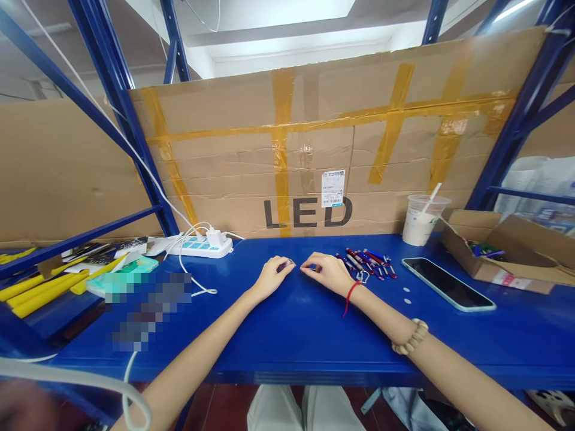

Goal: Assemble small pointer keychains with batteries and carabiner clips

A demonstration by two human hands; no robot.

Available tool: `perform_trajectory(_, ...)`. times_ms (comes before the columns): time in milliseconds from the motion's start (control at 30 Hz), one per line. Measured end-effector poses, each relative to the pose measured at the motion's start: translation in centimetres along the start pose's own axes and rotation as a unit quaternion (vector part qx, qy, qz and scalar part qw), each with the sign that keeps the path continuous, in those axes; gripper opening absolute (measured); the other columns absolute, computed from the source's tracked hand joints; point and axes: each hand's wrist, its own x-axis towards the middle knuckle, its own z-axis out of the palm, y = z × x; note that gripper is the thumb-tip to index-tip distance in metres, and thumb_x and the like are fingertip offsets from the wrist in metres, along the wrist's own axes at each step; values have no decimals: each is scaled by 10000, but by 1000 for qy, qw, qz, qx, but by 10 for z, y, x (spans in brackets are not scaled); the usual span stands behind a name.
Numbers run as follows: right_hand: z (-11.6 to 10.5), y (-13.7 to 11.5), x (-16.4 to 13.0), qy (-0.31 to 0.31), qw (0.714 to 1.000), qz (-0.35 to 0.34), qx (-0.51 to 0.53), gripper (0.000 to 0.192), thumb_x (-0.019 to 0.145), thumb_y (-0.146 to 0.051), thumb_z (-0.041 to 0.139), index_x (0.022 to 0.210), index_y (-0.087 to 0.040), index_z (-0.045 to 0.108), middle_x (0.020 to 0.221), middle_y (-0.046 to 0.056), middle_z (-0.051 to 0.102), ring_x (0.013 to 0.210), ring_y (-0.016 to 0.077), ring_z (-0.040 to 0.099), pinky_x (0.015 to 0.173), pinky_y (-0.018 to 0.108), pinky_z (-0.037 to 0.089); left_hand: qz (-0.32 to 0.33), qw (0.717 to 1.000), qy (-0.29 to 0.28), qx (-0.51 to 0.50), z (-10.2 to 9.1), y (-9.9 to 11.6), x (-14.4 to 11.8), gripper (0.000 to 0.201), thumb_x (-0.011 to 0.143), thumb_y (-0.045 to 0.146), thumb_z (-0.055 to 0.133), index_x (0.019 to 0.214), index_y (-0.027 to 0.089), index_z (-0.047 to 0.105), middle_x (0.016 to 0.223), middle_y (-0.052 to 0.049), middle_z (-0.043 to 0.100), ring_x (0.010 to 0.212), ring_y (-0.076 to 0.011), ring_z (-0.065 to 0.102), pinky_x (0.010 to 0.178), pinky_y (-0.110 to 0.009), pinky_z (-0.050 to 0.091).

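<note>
My left hand (271, 276) is above the middle of the blue table (278, 335). Its thumb and forefinger are closed around a small, dark, shiny piece (286, 264), too small to name. Just to the right, my right hand (330, 272) has its fingertips pinched together, pointing at the left hand with a narrow gap between them. Something small and pale shows at its fingertips, but I cannot make it out. Beside the right hand lies a pile of small carabiners (372, 264), red, blue and purple with silver parts.
To the right lie two small pale discs (406, 297), a phone (449, 284), a drink cup (421, 222) with a straw and an open cardboard box (503, 263). On the left are a white power strip (202, 244), cables and yellow rods (49, 290). A cardboard sheet (238, 173) stands behind.
</note>
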Motion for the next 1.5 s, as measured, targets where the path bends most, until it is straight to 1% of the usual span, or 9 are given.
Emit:
perform_trajectory(133,1,-1,1,79,993,5,86,224,826,-370,527,819,-207,681,857,32,671,594,104,576,550,220,438,22,1000,-4,-14,1,2,-1,211,731,400,585,762,218,688,765,-25,585,701,-139,491,731,-259,415)
perform_trajectory(233,3,-4,1,100,984,-3,149,225,817,-377,544,818,-199,682,879,38,670,579,100,567,566,225,459,22,999,-14,-24,3,2,-1,228,706,422,616,749,210,689,783,-19,564,654,-112,489,689,-242,425)
perform_trajectory(367,5,-7,0,83,981,-13,173,220,820,-373,545,835,-206,687,876,28,666,508,77,538,528,220,448,31,999,-24,-35,5,1,-1,248,693,435,632,711,192,678,753,-10,542,639,-99,491,654,-226,417)
perform_trajectory(533,3,-7,0,73,984,-34,158,237,824,-383,539,821,-204,695,866,38,660,554,91,550,526,220,446,45,998,-32,-37,9,0,-3,276,710,445,615,685,173,654,698,-2,525,606,-94,482,607,-217,404)
perform_trajectory(800,-1,-10,1,67,981,-16,184,246,792,-401,566,776,-191,692,835,49,658,541,100,543,531,242,461,70,997,-31,-21,14,2,-7,230,750,389,587,711,171,651,700,-2,540,588,-87,490,598,-209,407)
perform_trajectory(1100,-7,-7,4,30,983,1,179,218,751,-384,610,741,-191,709,806,45,657,628,123,571,549,235,448,69,997,-28,-17,17,4,-9,281,764,404,559,641,155,601,677,-5,526,573,-84,463,582,-216,394)
perform_trajectory(1200,-7,-7,5,29,983,19,182,196,722,-369,638,722,-188,712,795,46,650,622,122,569,554,239,451,67,998,-8,-19,20,4,-11,306,747,411,580,583,152,566,623,11,474,540,-74,425,550,-218,364)
perform_trajectory(1300,-6,-6,5,19,977,37,208,223,698,-392,652,711,-178,712,765,53,648,608,125,568,531,240,451,67,998,13,-13,22,6,-12,348,736,432,588,534,154,535,582,21,424,528,-72,392,530,-220,336)
perform_trajectory(1500,-1,-5,6,11,959,49,279,308,666,-444,660,585,-147,650,730,66,642,572,124,563,509,239,464,73,997,7,-3,24,6,-11,335,742,442,583,560,160,566,578,20,432,532,-76,399,535,-220,336)
